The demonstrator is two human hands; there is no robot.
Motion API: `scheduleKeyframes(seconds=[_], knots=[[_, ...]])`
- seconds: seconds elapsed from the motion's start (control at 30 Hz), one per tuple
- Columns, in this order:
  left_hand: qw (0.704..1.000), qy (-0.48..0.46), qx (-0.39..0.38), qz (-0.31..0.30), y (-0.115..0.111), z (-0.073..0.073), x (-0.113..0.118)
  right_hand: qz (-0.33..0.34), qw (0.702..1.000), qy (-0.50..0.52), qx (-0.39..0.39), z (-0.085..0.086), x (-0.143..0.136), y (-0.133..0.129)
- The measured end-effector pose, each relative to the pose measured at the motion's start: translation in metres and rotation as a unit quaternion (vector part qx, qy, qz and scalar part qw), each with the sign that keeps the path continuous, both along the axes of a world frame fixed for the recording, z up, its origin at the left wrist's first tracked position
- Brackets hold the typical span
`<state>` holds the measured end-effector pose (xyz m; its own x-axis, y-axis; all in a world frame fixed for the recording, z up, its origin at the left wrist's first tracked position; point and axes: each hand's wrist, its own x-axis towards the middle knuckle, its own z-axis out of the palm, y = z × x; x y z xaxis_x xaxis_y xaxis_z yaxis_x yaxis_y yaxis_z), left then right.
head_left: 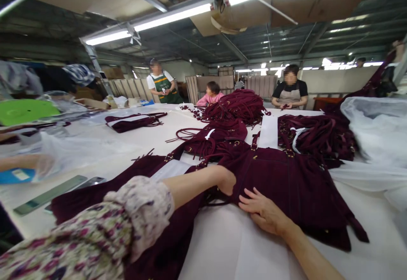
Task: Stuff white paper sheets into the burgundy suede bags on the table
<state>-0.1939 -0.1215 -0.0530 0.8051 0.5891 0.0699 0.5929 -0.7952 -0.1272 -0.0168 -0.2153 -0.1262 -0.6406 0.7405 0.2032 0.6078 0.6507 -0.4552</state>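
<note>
A burgundy, suede-like bag [270,178] with straps, brass-coloured rings and a zip lies flat on the white table. My left hand [226,181] bends down at the bag's left edge, its fingers hidden behind the back of the hand. Whether it grips the cloth I cannot tell. Fingers spread, my right hand [262,210] rests on the bag's lower edge, the palm over the table. Beneath my left forearm, in a patterned sleeve [140,212], another burgundy piece [173,246] stretches to the front left. A dark cord loops below my left hand.
Behind the bag are burgundy heaps [237,104] and a strap bundle [318,136] tied in white. Clear plastic [375,131] lies right. At left are a phone [51,195], a green disc [27,111] and another person's arm [23,162]. Several people work across the table.
</note>
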Motion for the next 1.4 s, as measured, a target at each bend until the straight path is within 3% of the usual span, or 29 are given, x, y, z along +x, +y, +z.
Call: scheduleKeyframes(seconds=[0.1,0.17,0.23,0.37,0.47,0.53,0.6,0.67,0.73,0.8,0.87,0.93,1.13,1.27,1.4], knots=[[0.999,-0.036,0.007,-0.036,0.02,0.027,0.061,-0.008,1.0,0.004,-0.004,0.003,-0.004,-0.001],[0.996,-0.071,0.005,-0.061,0.025,0.023,0.084,-0.009,1.0,0.022,-0.002,0.005,-0.007,-0.003],[0.984,-0.126,-0.045,-0.116,0.025,-0.004,0.089,-0.003,0.997,0.073,0.0,0.005,-0.011,-0.005],[0.966,-0.092,-0.168,-0.174,0.031,-0.075,0.075,0.016,0.977,0.203,-0.057,0.004,-0.015,-0.006],[0.967,-0.075,-0.171,-0.176,0.037,-0.096,0.073,-0.042,0.955,0.266,-0.127,0.017,-0.009,-0.005],[0.967,-0.076,-0.168,-0.177,0.035,-0.095,0.075,-0.101,0.951,0.27,-0.108,0.037,-0.002,-0.005],[0.966,-0.108,-0.157,-0.177,0.029,-0.09,0.076,-0.178,0.957,0.23,0.0,0.055,0.007,-0.005],[0.964,-0.144,-0.143,-0.175,0.023,-0.087,0.075,-0.296,0.935,0.141,0.132,0.058,0.017,-0.007],[0.965,-0.156,-0.138,-0.162,0.019,-0.086,0.074,-0.42,0.888,0.012,0.188,0.038,0.028,-0.013],[0.967,-0.154,-0.138,-0.152,0.017,-0.086,0.073,-0.488,0.854,-0.112,0.14,0.002,0.039,-0.02],[0.97,-0.15,-0.123,-0.148,0.014,-0.085,0.074,-0.49,0.848,-0.192,0.057,-0.031,0.049,-0.025],[0.973,-0.15,-0.094,-0.146,0.01,-0.082,0.077,-0.487,0.844,-0.225,0.02,-0.047,0.055,-0.029],[0.976,-0.185,-0.078,-0.09,0.007,-0.061,0.071,-0.487,0.843,-0.227,-0.005,-0.029,0.059,-0.033],[0.978,-0.195,-0.066,-0.027,0.023,-0.053,0.031,-0.492,0.839,-0.233,-0.01,-0.03,0.062,-0.038],[0.982,-0.18,-0.051,0.013,0.029,-0.058,-0.003,-0.488,0.842,-0.229,-0.002,-0.036,0.065,-0.04]])
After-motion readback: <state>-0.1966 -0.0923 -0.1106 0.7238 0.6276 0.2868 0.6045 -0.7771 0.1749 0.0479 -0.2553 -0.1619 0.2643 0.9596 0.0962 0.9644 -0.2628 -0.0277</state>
